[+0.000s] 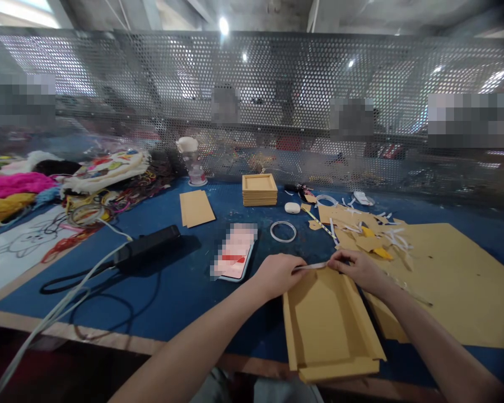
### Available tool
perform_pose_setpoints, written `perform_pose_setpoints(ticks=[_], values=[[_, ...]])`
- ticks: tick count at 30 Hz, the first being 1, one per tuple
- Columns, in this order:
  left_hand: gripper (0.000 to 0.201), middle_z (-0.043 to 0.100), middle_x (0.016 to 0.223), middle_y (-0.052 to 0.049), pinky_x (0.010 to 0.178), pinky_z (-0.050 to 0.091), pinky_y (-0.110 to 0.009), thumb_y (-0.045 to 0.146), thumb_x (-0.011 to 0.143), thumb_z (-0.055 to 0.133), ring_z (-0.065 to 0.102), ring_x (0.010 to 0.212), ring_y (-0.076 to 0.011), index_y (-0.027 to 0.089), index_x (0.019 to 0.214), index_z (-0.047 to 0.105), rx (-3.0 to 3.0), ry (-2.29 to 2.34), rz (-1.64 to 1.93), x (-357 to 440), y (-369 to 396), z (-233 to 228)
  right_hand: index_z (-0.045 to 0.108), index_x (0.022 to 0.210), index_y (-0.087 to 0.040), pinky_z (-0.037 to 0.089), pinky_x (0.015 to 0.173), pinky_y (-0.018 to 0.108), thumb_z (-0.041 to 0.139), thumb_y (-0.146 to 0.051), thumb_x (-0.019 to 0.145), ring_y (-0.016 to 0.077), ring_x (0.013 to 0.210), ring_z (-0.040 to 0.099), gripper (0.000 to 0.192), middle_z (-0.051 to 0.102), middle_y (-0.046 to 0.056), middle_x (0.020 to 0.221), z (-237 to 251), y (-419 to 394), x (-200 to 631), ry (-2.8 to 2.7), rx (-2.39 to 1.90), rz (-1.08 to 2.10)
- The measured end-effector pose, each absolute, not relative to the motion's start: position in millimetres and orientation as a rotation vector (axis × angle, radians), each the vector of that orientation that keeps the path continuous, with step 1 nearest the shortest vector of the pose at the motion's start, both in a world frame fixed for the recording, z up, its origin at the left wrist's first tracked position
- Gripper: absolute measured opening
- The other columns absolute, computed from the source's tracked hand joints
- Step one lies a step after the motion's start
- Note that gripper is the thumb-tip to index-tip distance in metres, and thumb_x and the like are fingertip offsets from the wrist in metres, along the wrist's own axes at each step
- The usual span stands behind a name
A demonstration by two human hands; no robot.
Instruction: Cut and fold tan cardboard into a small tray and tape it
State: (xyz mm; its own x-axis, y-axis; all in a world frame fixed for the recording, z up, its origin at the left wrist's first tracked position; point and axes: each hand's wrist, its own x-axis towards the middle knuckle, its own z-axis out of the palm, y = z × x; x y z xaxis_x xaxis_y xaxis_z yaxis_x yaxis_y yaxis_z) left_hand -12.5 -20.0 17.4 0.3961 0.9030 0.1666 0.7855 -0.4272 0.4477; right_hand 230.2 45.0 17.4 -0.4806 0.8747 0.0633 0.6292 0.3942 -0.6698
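Note:
A shallow tan cardboard tray (323,324) with folded-up sides lies at the table's front edge, its near flap partly folded. Along its far edge runs a narrow white strip of tape (317,266). My left hand (279,274) is closed on the strip's left end at the tray's far left corner. At the other end, my right hand (357,268) pinches the strip near the far right corner. The fingers hide both ends of the strip. Just beyond the hands lies a clear ring-shaped tape roll (283,223).
A phone (237,254) lies left of my hands. Behind it are flat card pieces (197,208) and stacked finished trays (259,198). Cardboard sheets (457,280) with scraps cover the right. A black power strip (147,246) with cables sits left. A perforated metal screen (252,73) stands behind.

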Motion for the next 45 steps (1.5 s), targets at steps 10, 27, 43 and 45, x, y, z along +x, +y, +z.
perform_pose_setpoints(ticks=[10, 27, 43, 45], values=[[0.022, 0.072, 0.095, 0.001, 0.071, 0.048, -0.024, 0.035, 0.094, 0.048, 0.067, 0.088, -0.0183, 0.026, 0.100, 0.067, 2.454, 1.520, 0.586, -8.9, -22.8, 18.8, 0.071, 0.081, -0.021, 0.046, 0.074, 0.032, 0.062, -0.049, 0.082, 0.0232, 0.083, 0.064, 0.030, 0.072, 0.005, 0.084, 21.0, 40.9, 229.5, -2.194, -1.233, 0.661], [0.027, 0.073, 0.098, -0.005, 0.073, 0.051, -0.029, 0.029, 0.095, 0.043, 0.069, 0.088, -0.0214, 0.025, 0.111, 0.065, 2.365, 1.744, 0.435, 0.3, -32.3, 26.5, 0.069, 0.075, -0.020, 0.045, 0.047, 0.027, 0.060, -0.055, 0.081, 0.0161, 0.053, 0.059, 0.037, 0.068, 0.006, 0.067, 50.3, 9.6, 224.9, -1.997, -1.121, 1.156], [0.035, 0.072, 0.108, -0.003, 0.082, 0.050, -0.028, 0.038, 0.098, 0.039, 0.067, 0.097, -0.0202, 0.031, 0.121, 0.064, 2.173, 1.646, 0.625, 3.4, -32.6, 21.5, 0.061, 0.109, -0.019, 0.054, 0.059, 0.024, 0.069, -0.031, 0.079, 0.0160, 0.068, 0.071, 0.033, 0.075, 0.008, 0.085, 32.7, 21.5, 209.2, -1.452, -1.500, 1.535], [0.035, 0.073, 0.104, -0.003, 0.079, 0.050, -0.030, 0.038, 0.098, 0.037, 0.068, 0.093, -0.0215, 0.031, 0.118, 0.065, 2.210, 1.690, 0.597, 4.7, -33.5, 20.9, 0.064, 0.101, -0.019, 0.055, 0.058, 0.024, 0.071, -0.031, 0.078, 0.0160, 0.065, 0.070, 0.027, 0.075, 0.008, 0.082, 30.0, 22.5, 209.6, -1.452, -1.512, 1.486]])
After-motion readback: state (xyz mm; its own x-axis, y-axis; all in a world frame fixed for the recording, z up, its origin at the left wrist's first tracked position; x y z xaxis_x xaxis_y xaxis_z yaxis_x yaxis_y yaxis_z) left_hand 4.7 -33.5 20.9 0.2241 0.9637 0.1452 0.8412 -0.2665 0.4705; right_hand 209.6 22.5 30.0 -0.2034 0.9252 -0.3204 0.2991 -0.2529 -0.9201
